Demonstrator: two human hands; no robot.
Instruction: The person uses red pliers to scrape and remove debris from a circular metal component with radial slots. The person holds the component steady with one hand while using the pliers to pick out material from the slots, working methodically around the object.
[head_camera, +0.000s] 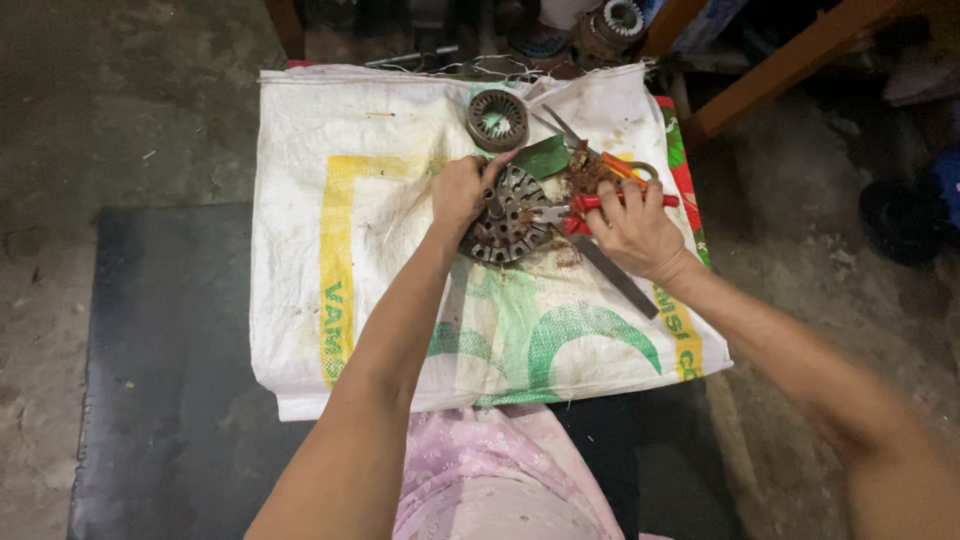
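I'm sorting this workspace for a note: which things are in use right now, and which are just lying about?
In use: left hand on round slotted metal core; right hand gripping red-handled pliers.
Lying about: second ring core, flat metal strip, green scrap, woven sack.

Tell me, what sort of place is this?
Probably an informal floor-level repair workshop: a round metal motor stator on a white woven sack, red-handled pliers, bare concrete floor, and another ring-shaped stator core.

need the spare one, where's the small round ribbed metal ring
In the head view, the small round ribbed metal ring lies near the white woven sack's top edge, just beyond the left hand.
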